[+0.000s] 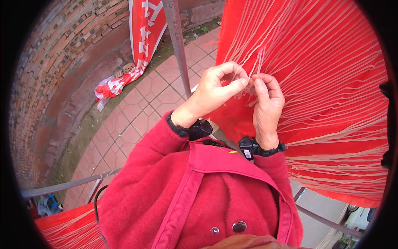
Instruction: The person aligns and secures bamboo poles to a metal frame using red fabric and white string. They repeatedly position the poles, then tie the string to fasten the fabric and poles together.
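Long whitish strands (pixel 331 89), thin like cord or thread, stretch in rows across a bright red cloth (pixel 234 118) on the right. Above the cloth's left part, my left hand (pixel 211 89) pinches the strands' ends between thumb and forefinger. Close beside it, almost touching, my right hand (pixel 268 108) has its thumb and forefinger pressed together on the same thin ends. Frayed or knotted tips hang just under the fingers; exactly how they are joined is too small to tell. Black bands with small devices circle both wrists.
A grey metal pole (pixel 176 37) rises left of the cloth, and a horizontal rail (pixel 70 184) runs at lower left. Beyond lie red paving tiles (pixel 145 89), a curved brick wall (pixel 70 45) and a hanging red-and-white banner (pixel 145 33). More strands over red cloth (pixel 74 228) show at lower left.
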A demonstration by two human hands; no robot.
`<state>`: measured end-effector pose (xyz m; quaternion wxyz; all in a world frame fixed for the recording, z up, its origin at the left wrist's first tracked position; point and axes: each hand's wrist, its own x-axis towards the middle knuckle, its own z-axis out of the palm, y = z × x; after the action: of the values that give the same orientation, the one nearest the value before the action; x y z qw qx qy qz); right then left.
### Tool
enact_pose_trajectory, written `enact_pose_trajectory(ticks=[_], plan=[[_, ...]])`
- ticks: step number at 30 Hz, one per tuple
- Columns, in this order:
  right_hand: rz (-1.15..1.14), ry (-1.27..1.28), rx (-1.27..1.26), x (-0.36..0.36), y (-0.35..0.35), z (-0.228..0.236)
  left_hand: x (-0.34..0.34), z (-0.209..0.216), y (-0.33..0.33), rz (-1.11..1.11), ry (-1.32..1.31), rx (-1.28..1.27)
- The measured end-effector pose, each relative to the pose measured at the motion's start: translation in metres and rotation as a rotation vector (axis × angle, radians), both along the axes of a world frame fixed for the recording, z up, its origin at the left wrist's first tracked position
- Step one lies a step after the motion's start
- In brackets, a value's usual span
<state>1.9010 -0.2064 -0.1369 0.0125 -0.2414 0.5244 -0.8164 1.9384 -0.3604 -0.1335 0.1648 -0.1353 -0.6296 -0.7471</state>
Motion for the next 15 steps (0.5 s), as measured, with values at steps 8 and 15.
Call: enact_pose_trajectory(ticks=[8,15], plan=[[0.168,-0.106,-0.131,0.0,0.009,0.008,0.006,0.005,-0.016,-0.342,-0.122,0.296],[0.232,-0.144,-0.187,-0.004,0.017,0.011,0.01,0.017,-0.029,-0.572,-0.094,0.499]])
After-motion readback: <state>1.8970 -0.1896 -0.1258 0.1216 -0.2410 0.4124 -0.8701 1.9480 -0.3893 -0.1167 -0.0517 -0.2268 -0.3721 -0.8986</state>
